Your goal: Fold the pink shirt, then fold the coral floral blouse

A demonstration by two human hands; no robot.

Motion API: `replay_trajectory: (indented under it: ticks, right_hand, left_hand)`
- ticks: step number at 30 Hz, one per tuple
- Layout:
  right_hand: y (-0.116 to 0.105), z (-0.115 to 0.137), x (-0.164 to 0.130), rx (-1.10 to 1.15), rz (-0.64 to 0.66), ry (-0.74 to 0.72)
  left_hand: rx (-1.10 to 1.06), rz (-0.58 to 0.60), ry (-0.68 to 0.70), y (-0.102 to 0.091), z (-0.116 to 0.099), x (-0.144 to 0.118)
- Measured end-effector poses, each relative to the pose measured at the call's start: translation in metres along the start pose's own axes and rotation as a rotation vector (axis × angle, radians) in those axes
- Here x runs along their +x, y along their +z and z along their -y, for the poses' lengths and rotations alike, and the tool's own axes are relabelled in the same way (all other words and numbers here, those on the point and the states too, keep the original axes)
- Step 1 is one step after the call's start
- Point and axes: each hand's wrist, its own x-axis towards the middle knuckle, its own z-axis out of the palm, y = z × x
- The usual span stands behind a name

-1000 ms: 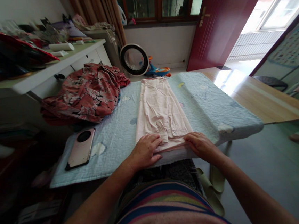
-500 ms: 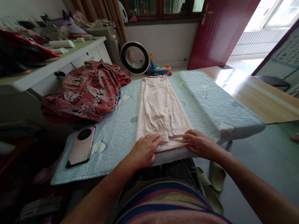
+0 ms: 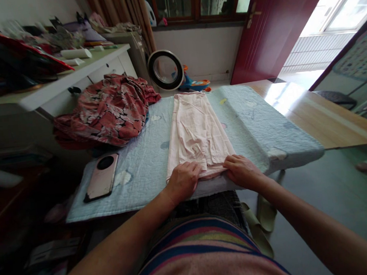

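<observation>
A pale pink long-sleeved shirt (image 3: 193,128) lies lengthwise on a light blue quilted pad (image 3: 141,171), its sleeves folded in over the body and the cuffs near the close edge. My left hand (image 3: 184,181) is closed on the near hem at the left, fingers curled over the cloth beside a cuff. At the right end of the same hem, my right hand (image 3: 241,170) pinches the fabric, its fingertips bent down onto it. Both thumbs are mostly hidden.
Left of the shirt are a crumpled red floral cloth (image 3: 110,109) and a pink phone (image 3: 101,176). A cluttered white cabinet (image 3: 79,86) stands beyond. An open round washer door (image 3: 165,70) is at the back. Wooden boards (image 3: 323,116) extend right; green slippers (image 3: 258,225) lie on the floor.
The fingers of both hands have curled more tightly over the shirt's near hem. My left hand has shifted slightly right. The shirt still lies in the same place.
</observation>
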Motion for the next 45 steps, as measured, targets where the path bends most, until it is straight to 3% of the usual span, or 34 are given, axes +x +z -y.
replay_trajectory:
  ticks: [9, 14, 21, 27, 34, 45]
  right_hand:
    - [-0.002, 0.021, 0.003, 0.017, -0.143, -0.01]
    - [0.003, 0.029, 0.006, 0.072, -0.218, -0.065]
    - [0.013, 0.033, 0.011, 0.095, -0.181, -0.101]
    - [0.011, 0.034, 0.018, 0.068, -0.129, -0.089]
    - [0.001, 0.033, 0.026, 0.096, -0.036, -0.01]
    - [-0.002, 0.027, 0.031, 0.113, -0.03, 0.022]
  left_hand:
    - [-0.12, 0.008, -0.038, -0.004, 0.019, 0.016]
    - [-0.114, -0.021, 0.0, -0.003, 0.012, 0.012]
    - [-0.058, -0.025, 0.027, 0.005, 0.0, 0.001]
    - [-0.08, -0.059, -0.036, 0.006, -0.009, 0.001]
    - [0.005, -0.129, -0.11, 0.012, -0.019, 0.012]
    - [0.046, -0.14, -0.062, 0.015, -0.013, 0.033]
